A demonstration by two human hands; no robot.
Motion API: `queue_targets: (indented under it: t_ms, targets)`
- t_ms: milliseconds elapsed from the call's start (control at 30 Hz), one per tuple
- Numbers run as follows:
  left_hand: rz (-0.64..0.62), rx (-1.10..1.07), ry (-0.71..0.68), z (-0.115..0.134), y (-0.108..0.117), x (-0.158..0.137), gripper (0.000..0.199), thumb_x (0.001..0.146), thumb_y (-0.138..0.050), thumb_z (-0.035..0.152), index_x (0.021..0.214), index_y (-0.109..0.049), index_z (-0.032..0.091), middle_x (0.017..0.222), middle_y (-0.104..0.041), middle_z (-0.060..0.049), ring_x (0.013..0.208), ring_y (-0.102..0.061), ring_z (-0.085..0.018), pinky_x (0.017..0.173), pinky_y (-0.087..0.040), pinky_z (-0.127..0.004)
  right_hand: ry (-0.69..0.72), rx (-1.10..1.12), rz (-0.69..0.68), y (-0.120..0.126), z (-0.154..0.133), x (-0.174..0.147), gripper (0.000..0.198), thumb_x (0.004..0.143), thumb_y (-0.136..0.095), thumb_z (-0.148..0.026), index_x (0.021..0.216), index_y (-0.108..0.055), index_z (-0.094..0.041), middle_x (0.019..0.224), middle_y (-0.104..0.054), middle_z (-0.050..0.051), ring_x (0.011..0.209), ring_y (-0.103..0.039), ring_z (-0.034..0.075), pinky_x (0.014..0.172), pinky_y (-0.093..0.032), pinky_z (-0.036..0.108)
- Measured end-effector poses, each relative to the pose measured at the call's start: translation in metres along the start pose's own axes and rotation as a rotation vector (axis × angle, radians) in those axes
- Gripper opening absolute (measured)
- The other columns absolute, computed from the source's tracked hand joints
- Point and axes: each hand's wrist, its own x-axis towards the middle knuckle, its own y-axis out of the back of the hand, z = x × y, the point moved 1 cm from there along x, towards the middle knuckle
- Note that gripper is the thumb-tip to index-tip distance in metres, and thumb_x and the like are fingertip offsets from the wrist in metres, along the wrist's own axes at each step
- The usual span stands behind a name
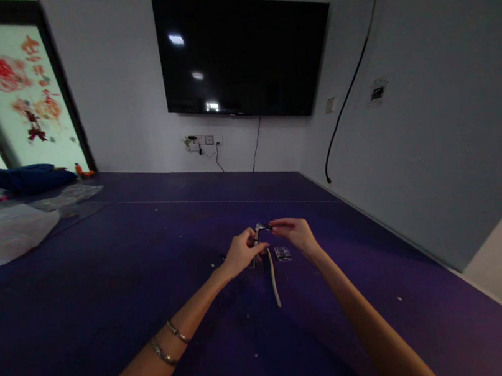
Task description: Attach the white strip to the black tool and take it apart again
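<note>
Left hand and right hand: both pinched narrow on one small metal fitting; white strap hangs from it. Small card on purple floor, well inside its edges.

A dark television hangs above wall sockets; blue cushions lie far left.

Two bare forearms are showing, with no sleeves covering either of them. The left hand is wearing no rings that can be made out. Two thin beaded bracelets are circling the left wrist, one just behind the other. The right hand and its wrist are wearing nothing.
</note>
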Motion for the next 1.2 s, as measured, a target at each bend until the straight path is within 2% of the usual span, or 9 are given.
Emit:
queue_targets:
  t_ms: [167,400,700,1200]
  targets:
    - [0.043,0.162,-0.028,-0.006,-0.009,-0.007,0.037,0.067,-0.066,0.046,0.074,-0.04,0.02,0.055,-0.054,0.006,0.047,-0.055,-0.012,0.046,-0.04,-0.022,0.08,-0.024,-0.022,-0.008,-0.022,-0.007,0.021,0.063,-0.066,-0.026,0.081,-0.071,-0.017,0.086,-0.071,0.006,0.083,-0.065,0.02,0.081,-0.049,0.034]
    - [0.177,0.28,-0.058,-0.002,-0.009,-0.009,0.036,0.068,-0.065,0.045,0.072,-0.039,0.021,0.049,-0.048,0.007,0.046,-0.052,-0.012,0.047,-0.033,-0.022,0.15,-0.061,-0.034,-0.015,-0.038,-0.012,0.019,0.065,-0.065,-0.025,0.081,-0.07,-0.016,0.085,-0.071,0.006,0.082,-0.066,0.02,0.081,-0.049,0.034]
    - [0.166,0.257,-0.064,-0.002,-0.013,-0.011,0.033,0.07,-0.063,0.044,0.073,-0.04,0.021,0.048,-0.049,0.007,0.045,-0.053,-0.013,0.047,-0.033,-0.022,0.197,-0.065,-0.05,-0.019,-0.044,-0.016,0.017,0.067,-0.063,-0.025,0.081,-0.07,-0.017,0.084,-0.071,0.006,0.082,-0.066,0.019,0.081,-0.049,0.034]
    - [0.154,0.292,-0.081,-0.001,-0.013,-0.011,0.034,0.072,-0.061,0.046,0.072,-0.037,0.022,0.047,-0.049,0.007,0.044,-0.054,-0.013,0.047,-0.034,-0.023,0.181,-0.044,-0.065,-0.019,-0.045,-0.016,0.015,0.066,-0.063,-0.023,0.079,-0.07,-0.017,0.083,-0.071,0.005,0.082,-0.065,0.019,0.082,-0.048,0.034]
